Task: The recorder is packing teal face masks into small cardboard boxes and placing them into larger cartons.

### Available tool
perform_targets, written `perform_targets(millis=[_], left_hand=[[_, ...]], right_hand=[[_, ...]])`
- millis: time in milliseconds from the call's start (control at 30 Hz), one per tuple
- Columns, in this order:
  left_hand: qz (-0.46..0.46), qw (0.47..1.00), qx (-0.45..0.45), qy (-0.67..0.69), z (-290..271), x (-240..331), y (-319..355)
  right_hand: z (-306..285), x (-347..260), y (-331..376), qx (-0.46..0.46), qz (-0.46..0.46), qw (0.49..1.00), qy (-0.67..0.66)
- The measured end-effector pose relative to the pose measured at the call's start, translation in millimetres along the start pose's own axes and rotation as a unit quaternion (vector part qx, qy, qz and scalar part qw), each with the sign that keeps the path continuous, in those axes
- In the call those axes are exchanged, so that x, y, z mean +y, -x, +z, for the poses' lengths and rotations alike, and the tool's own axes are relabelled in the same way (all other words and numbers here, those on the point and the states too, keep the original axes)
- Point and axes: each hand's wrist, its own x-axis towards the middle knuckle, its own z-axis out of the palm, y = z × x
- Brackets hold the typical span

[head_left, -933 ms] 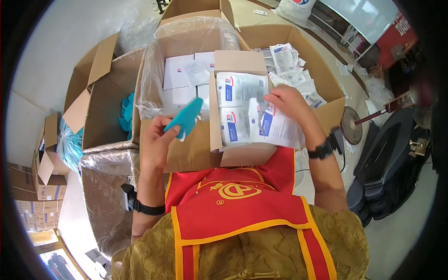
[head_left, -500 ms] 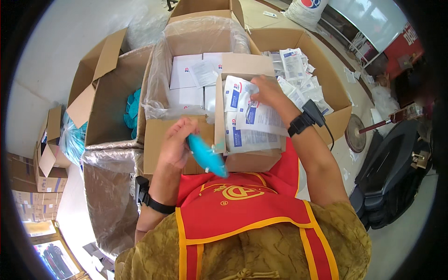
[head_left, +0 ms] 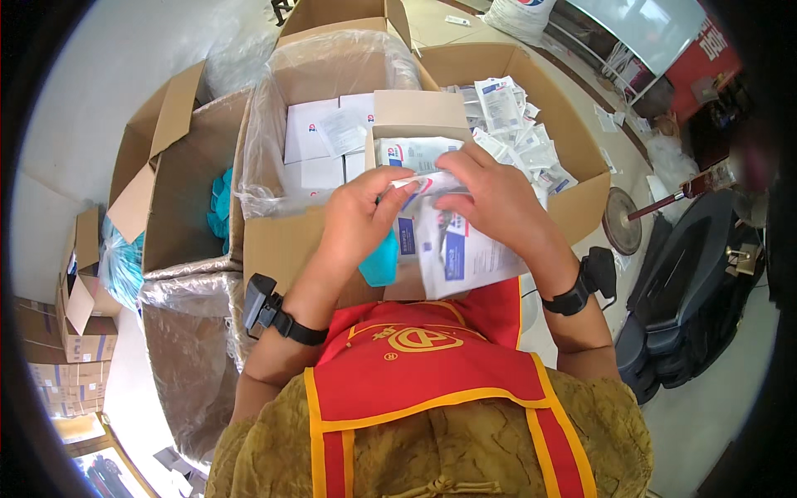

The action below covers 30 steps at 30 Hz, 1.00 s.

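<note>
My left hand [head_left: 355, 214] is closed on a flat teal folded piece [head_left: 379, 261] that looks like a face mask and hangs below the fingers. Its thumb and forefinger also meet the top edge of a white packet [head_left: 486, 259] with blue print. Pinching that packet from the other side is my right hand [head_left: 502, 197], thumb and fingers at its upper edge. The packet tilts toward me over a small open carton [head_left: 419, 110]. More white packets [head_left: 419, 151] lie in the carton, partly hidden by my hands.
Behind the carton, a plastic-lined box [head_left: 349, 66] holds white boxes. At right, a large carton [head_left: 585, 137] holds loose packets. Left of these, a tall carton [head_left: 187, 195] contains teal pieces, with a lined box [head_left: 187, 349] nearer me. A black chair [head_left: 689, 290] stands far right.
My right hand has lifted the packet from the carton toward me. My left hand has moved right and up to meet it, bringing the teal piece along.
</note>
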Motion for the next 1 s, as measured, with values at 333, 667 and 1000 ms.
perform_targets(millis=[333,667,1000], left_hand=[[-0.148,0.976,-0.029,0.159,-7.1,25.6,25.0],[-0.288,0.935,0.025,0.205,-3.2,-47.6,25.1],[0.060,0.987,-0.021,-0.150,-26.9,36.5,44.5]], right_hand=[[-1.8,-37.5,10.6,-0.006,-0.113,0.993,0.042],[-25.7,-65.6,53.4,-0.010,-0.186,0.969,-0.165],[-4.5,-37.0,58.1,0.082,-0.024,0.984,-0.159]])
